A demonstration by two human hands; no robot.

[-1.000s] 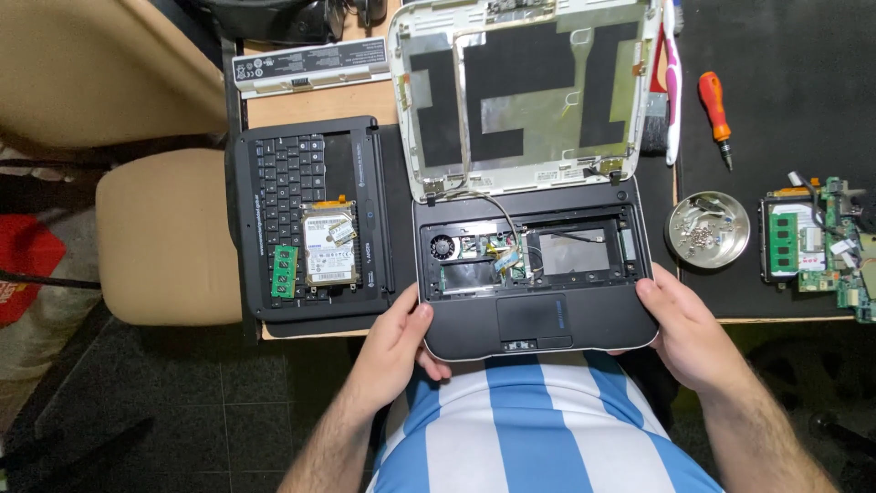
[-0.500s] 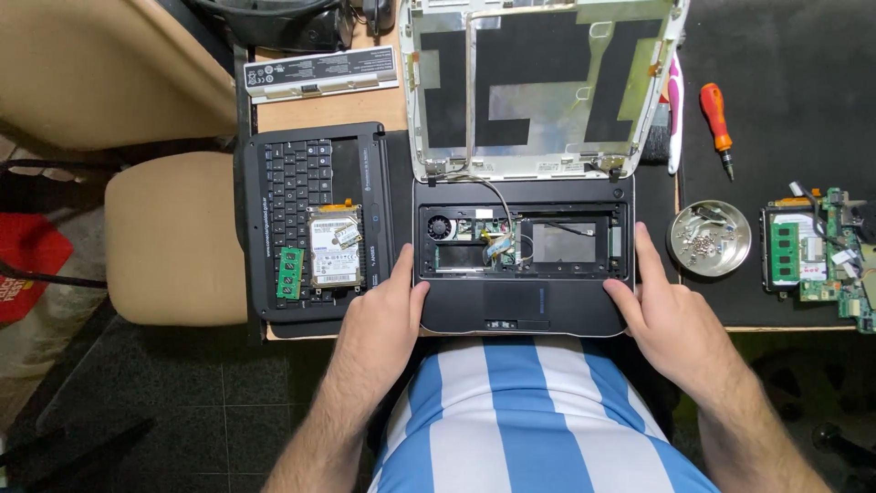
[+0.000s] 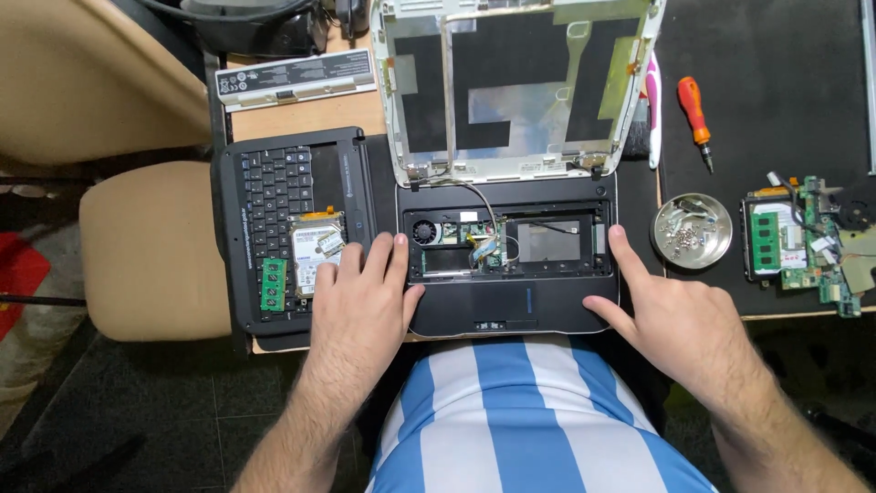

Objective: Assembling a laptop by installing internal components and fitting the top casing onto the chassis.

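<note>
Resting flat and open, the left hand lies on the left edge of the laptop base, fingers spread, gripping nothing. The right hand lies open at the base's right edge, its forefinger and thumb touching the rim, clasping nothing either. The base sits at the desk's near edge, its innards bare, with the stripped lid standing open behind it. Left of the base lies the keyboard, carrying a hard drive and a green memory stick. Behind the keyboard is a battery. Right of the base stand a screw dish and a circuit board; an orange screwdriver lies beyond the dish.
</note>
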